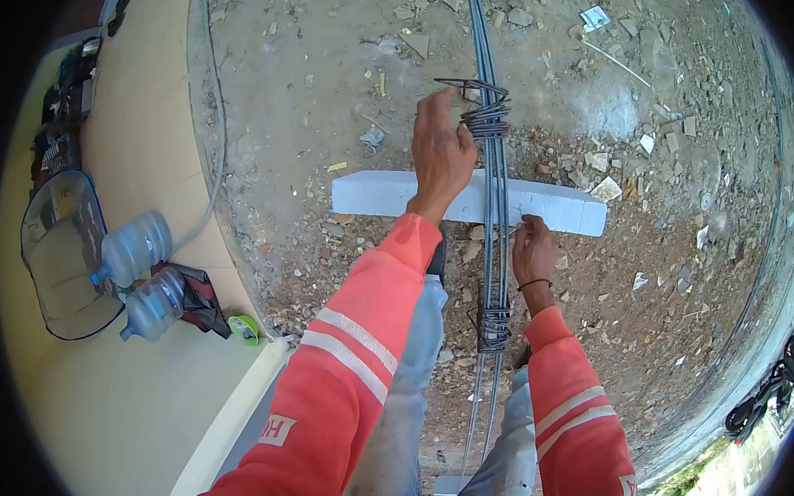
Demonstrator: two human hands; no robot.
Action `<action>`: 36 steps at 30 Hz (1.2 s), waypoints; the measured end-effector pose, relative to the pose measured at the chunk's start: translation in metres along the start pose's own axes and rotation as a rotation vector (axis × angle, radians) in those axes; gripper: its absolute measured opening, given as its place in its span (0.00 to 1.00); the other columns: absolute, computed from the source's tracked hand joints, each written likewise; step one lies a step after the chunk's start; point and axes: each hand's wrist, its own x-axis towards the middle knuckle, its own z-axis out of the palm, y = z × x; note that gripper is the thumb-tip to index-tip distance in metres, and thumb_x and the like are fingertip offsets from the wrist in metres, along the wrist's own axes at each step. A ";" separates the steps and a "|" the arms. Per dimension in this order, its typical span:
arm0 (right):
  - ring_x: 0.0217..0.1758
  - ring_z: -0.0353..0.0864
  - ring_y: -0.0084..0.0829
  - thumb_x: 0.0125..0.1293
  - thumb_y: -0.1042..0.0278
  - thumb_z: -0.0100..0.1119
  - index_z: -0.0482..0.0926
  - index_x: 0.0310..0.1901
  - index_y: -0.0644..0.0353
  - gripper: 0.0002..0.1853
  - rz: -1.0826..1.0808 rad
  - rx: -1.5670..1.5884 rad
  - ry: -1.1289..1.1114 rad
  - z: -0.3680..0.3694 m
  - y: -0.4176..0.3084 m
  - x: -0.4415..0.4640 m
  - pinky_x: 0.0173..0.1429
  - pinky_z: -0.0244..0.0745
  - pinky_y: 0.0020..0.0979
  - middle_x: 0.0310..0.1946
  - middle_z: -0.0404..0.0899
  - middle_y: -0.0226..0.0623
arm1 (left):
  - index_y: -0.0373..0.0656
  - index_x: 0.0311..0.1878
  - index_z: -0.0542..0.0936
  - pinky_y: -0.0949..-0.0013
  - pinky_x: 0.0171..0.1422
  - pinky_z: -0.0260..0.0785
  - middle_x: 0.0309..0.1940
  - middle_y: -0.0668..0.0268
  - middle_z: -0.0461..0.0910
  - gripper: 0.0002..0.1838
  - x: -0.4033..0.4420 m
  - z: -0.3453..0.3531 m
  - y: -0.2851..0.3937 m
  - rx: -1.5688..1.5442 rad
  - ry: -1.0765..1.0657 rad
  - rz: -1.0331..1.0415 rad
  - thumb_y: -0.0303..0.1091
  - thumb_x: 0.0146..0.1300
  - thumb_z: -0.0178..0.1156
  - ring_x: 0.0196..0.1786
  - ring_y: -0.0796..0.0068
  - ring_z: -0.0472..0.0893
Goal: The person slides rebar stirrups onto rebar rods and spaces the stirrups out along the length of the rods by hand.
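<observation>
Long thin steel bars (497,195) run away from me between my legs, across a pale grey-white block (377,194) on the ground. A bunch of steel stirrups (485,119) surrounds the bars beyond the block. My left hand (443,152) is at this bunch, its fingers bent at a stirrup that sticks out to the left and its thumb against the others. My right hand (536,254) is just right of the bars at the block's near edge, fingers loosely bent and apart, with nothing visible in them. Another stirrup bunch (493,329) sits on the bars nearer me.
Rubble and scraps cover the dirt ground (590,301). At left, a tiled ledge (143,86) holds large water bottles (155,304), a clear plastic container (60,242) and a green round object (244,329). A hose (218,116) runs along it. Dark coils (768,384) lie far right.
</observation>
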 end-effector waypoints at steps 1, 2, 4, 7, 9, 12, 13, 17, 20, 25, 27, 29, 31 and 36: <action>0.41 0.84 0.47 0.70 0.69 0.56 0.80 0.49 0.62 0.10 -0.064 0.066 0.028 -0.008 -0.015 0.020 0.47 0.78 0.45 0.38 0.84 0.47 | 0.37 0.61 0.75 0.55 0.62 0.71 0.51 0.50 0.79 0.23 0.027 0.010 -0.008 0.000 0.025 0.091 0.23 0.61 0.59 0.56 0.48 0.80; 0.42 0.84 0.44 0.68 0.71 0.57 0.78 0.52 0.63 0.13 -0.128 0.128 0.051 -0.016 -0.030 0.042 0.48 0.77 0.44 0.40 0.84 0.45 | 0.37 0.61 0.75 0.55 0.62 0.71 0.51 0.50 0.79 0.23 0.043 0.024 -0.026 0.002 0.019 0.092 0.23 0.61 0.59 0.56 0.48 0.80; 0.46 0.83 0.44 0.67 0.72 0.58 0.76 0.57 0.61 0.17 -0.229 0.194 0.077 -0.016 -0.051 0.093 0.52 0.77 0.44 0.43 0.83 0.47 | 0.36 0.59 0.76 0.57 0.60 0.72 0.50 0.50 0.82 0.20 0.058 0.049 -0.057 0.052 -0.374 0.073 0.23 0.62 0.57 0.55 0.51 0.82; 0.50 0.83 0.46 0.66 0.68 0.57 0.73 0.63 0.58 0.23 -0.274 0.249 0.120 0.006 -0.061 0.162 0.57 0.76 0.44 0.44 0.83 0.50 | 0.35 0.55 0.78 0.59 0.58 0.73 0.47 0.49 0.84 0.16 0.063 0.045 -0.054 -0.118 -0.592 -0.281 0.25 0.64 0.56 0.51 0.54 0.84; 0.54 0.81 0.48 0.66 0.61 0.57 0.77 0.60 0.58 0.22 -0.333 0.352 -0.101 0.013 -0.066 0.193 0.62 0.74 0.44 0.46 0.82 0.53 | 0.35 0.53 0.80 0.57 0.56 0.74 0.44 0.49 0.85 0.15 0.045 0.050 -0.064 -0.182 -0.530 -0.296 0.27 0.63 0.57 0.49 0.50 0.84; 0.53 0.82 0.51 0.66 0.56 0.56 0.82 0.53 0.61 0.20 -0.382 0.150 -0.172 0.003 -0.096 0.189 0.61 0.75 0.44 0.46 0.83 0.54 | 0.36 0.53 0.79 0.57 0.56 0.74 0.44 0.49 0.84 0.15 0.037 0.047 -0.073 -0.250 -0.527 -0.277 0.28 0.64 0.57 0.49 0.50 0.84; 0.53 0.82 0.51 0.66 0.56 0.56 0.82 0.53 0.61 0.20 -0.372 0.144 -0.181 0.006 -0.092 0.183 0.61 0.75 0.44 0.46 0.83 0.54 | 0.37 0.57 0.78 0.59 0.57 0.74 0.48 0.50 0.83 0.17 0.035 0.044 -0.072 -0.239 -0.593 -0.232 0.28 0.66 0.56 0.51 0.54 0.84; 0.45 0.87 0.54 0.68 0.55 0.57 0.82 0.51 0.63 0.20 -0.150 0.175 -0.084 0.023 -0.083 0.172 0.54 0.79 0.46 0.42 0.86 0.54 | 0.36 0.63 0.72 0.55 0.59 0.74 0.53 0.47 0.79 0.23 0.029 0.036 -0.058 -0.178 -0.376 0.070 0.32 0.66 0.59 0.56 0.48 0.81; 0.53 0.85 0.52 0.67 0.57 0.58 0.67 0.69 0.55 0.30 -0.062 0.279 -0.071 0.022 -0.082 0.156 0.59 0.77 0.46 0.49 0.84 0.56 | 0.30 0.69 0.62 0.51 0.63 0.70 0.54 0.42 0.75 0.38 0.021 0.032 -0.048 0.041 -0.510 0.094 0.42 0.63 0.66 0.60 0.40 0.76; 0.63 0.77 0.53 0.62 0.63 0.59 0.68 0.69 0.47 0.31 -0.290 0.126 -0.062 0.017 -0.084 0.167 0.66 0.74 0.47 0.60 0.76 0.55 | 0.32 0.64 0.69 0.51 0.61 0.71 0.54 0.46 0.76 0.33 0.026 0.027 -0.058 0.260 -0.350 0.467 0.43 0.62 0.66 0.59 0.46 0.77; 0.65 0.75 0.54 0.60 0.65 0.60 0.68 0.69 0.44 0.33 -0.366 0.089 -0.118 0.011 -0.085 0.173 0.67 0.73 0.47 0.62 0.73 0.54 | 0.35 0.62 0.70 0.54 0.59 0.72 0.54 0.49 0.77 0.31 0.017 0.032 -0.076 0.409 -0.146 0.797 0.43 0.62 0.65 0.58 0.50 0.78; 0.63 0.76 0.56 0.57 0.66 0.61 0.68 0.69 0.42 0.35 -0.371 -0.056 -0.191 0.007 -0.078 0.180 0.67 0.73 0.48 0.60 0.74 0.52 | 0.36 0.63 0.71 0.54 0.61 0.71 0.56 0.49 0.77 0.30 -0.001 0.047 -0.098 0.117 -0.286 0.475 0.43 0.62 0.66 0.60 0.49 0.77; 0.62 0.76 0.56 0.57 0.66 0.61 0.68 0.69 0.43 0.35 -0.376 -0.061 -0.151 0.000 -0.077 0.168 0.67 0.73 0.48 0.60 0.74 0.53 | 0.37 0.63 0.73 0.54 0.63 0.71 0.58 0.48 0.77 0.30 -0.010 0.055 -0.118 -0.161 -0.410 0.158 0.42 0.61 0.66 0.62 0.47 0.76; 0.55 0.79 0.54 0.58 0.72 0.61 0.69 0.65 0.57 0.31 -0.232 0.061 0.044 -0.029 -0.032 0.098 0.60 0.76 0.49 0.54 0.77 0.55 | 0.38 0.66 0.72 0.54 0.66 0.70 0.60 0.46 0.76 0.28 -0.031 -0.001 -0.069 -0.015 -0.342 -0.114 0.35 0.64 0.65 0.62 0.43 0.76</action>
